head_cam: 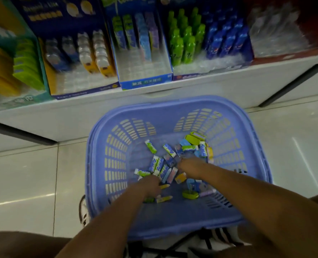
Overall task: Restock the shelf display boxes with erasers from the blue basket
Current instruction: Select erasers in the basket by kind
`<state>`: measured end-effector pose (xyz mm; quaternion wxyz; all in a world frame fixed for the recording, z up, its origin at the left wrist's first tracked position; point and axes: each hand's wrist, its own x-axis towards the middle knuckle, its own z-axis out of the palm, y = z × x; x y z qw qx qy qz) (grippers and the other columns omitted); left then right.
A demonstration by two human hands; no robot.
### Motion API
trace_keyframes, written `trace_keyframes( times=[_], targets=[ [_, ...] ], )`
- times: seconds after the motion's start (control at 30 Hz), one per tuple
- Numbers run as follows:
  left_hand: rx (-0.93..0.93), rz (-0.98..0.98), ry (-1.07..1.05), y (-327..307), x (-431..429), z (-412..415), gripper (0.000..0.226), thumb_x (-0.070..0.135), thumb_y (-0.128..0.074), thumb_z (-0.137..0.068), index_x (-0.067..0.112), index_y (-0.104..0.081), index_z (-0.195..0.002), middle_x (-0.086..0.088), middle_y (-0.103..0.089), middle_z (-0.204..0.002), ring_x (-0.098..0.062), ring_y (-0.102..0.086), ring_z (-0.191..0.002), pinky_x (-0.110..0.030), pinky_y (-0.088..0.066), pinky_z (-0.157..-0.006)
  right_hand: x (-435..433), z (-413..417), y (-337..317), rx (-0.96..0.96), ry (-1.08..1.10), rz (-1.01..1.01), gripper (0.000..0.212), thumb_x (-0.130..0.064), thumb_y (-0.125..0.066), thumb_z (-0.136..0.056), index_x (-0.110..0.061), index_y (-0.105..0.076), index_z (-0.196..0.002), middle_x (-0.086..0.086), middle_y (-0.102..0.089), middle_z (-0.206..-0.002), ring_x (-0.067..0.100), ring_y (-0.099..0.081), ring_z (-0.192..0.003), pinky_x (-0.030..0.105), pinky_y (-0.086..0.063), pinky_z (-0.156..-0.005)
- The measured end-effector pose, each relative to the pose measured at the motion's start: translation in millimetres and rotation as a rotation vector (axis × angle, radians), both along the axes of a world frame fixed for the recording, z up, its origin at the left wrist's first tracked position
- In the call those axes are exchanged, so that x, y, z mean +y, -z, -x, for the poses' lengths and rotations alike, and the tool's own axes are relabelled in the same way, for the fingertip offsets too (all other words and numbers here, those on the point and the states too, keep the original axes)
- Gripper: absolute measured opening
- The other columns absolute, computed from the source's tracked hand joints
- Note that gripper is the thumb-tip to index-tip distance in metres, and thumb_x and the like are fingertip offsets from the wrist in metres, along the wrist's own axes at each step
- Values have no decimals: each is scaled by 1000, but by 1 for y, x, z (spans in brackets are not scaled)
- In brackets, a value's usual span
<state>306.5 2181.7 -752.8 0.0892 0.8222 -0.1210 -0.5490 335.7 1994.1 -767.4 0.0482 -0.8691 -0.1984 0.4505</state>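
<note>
Both arms are reaching down into the blue basket (173, 104), which is sitting on glossy pale floor tiles (24, 174) just in front of a low white shelf (102, 107). I am pushing my left hand (150, 185) among the erasers (155, 164) near the middle of the basket bottom. Its fingers are tucked under and blurred, so I cannot tell whether they are pinching anything. I am working my right hand (188, 164) a bit further in, next to the pile toward the basket's far-right corner. Its fingertips are hidden too, so that grip is also unreadable. Wrapped erasers are lying loose over the basket bottom, with a few more by the near edge. Display boxes are standing side by side along the shelf's front edge. The blue-fronted display box (145, 82) is at the middle, with packs filling its back rows and clear tray showing in front. Green bottles (186, 40) are standing in the box to its right. A shoe (83, 211) is showing by the basket's near-left corner. The lighting is dim.
</note>
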Motion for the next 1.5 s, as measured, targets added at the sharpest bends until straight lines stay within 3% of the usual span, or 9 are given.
trace_keyframes(
  times=[0.1, 0.33, 0.57, 0.7, 0.8, 0.97, 1.13, 1.33, 1.5],
  targets=[
    [-5, 27, -90, 5, -1, -6, 27, 22, -58, -89, 0, -61, -105, -21, -60, -108, -35, -58, -107, -38, -45, -79, 2, -7, 1, 96, -17, -39, 43, -35, -64, -87, -1, -61, -112, 17, -61, -114, 32, -57, -106, 36, -47, -89],
    [-117, 259, -431, -2, -28, -19, 37, 26, -59, -91, 3, -57, -120, -20, -63, -115, -33, -60, -106, -31, -46, -78, 9, -35, -17, 92, 256, -329, 25, -13, -73, -78, -7, -65, -101, 10, -68, -97, 20, -60, -87, 24, -45, -73],
    [-112, 151, -433, -12, -12, -16, 23, 26, -47, -95, 6, -59, -101, -17, -61, -110, -33, -57, -103, -34, -43, -79, -15, -4, -13, 235, -239, 187, 26, -20, -70, -83, -3, -63, -101, 16, -62, -112, 30, -59, -103, 34, -45, -78],
    [-22, 205, -600, -30, -12, -23, 41, 42, -44, -96, 15, -50, -66, -5, -58, -67, -21, -59, -62, -25, -41, -57, -13, 0, -13, 210, -201, 209, 29, -19, -70, -84, 3, -69, -101, 19, -65, -107, 33, -61, -101, 36, -47, -79],
    [-20, 253, -810, -50, -10, -33, 49, 48, -35, -98, 14, -57, -70, 1, -55, -57, -7, -49, -38, -16, -38, -40, -15, -2, -16, 184, -212, 167, 21, -18, -66, -87, -5, -62, -71, 12, -60, -79, 25, -57, -73, 39, -48, -81],
    [25, 332, -1102, -74, 9, -31, 36, 41, -43, -97, 10, -60, -91, -3, -59, -71, -14, -48, -56, -21, -36, -47, -15, 9, -20, 79, -252, 180, 38, -30, -69, -82, -24, -35, -66, 7, -45, -89, 25, -52, -101, 28, -33, -67],
    [57, 377, -1241, -95, 28, -16, 27, 30, -44, -93, 13, -55, -75, -3, -56, -67, -12, -42, -52, -21, -34, -48, -7, 17, -19, 34, -77, 176, 39, -29, -71, -81, -3, -62, -110, 13, -60, -114, 30, -58, -107, 34, -47, -81],
    [-20, 407, -1236, -105, 45, -22, 34, 34, -43, -93, 11, -63, -77, -2, -43, -62, -14, -34, -51, -25, -27, -49, 13, -7, -50, 140, 396, -158, 6, -9, -65, -86, -9, -59, -85, 22, -66, -101, 23, -59, -82, 30, -45, -72],
    [-194, 587, -1363, -128, 65, -59, 53, 46, -31, -99, 12, -63, -73, -1, -36, -55, -13, -28, -46, -19, -23, -40, 57, -55, -141, 4, 592, -625, 22, -9, -60, -91, -2, -61, -111, 8, -63, -86, 12, -60, -67, 16, -52, -65]
  ],
)
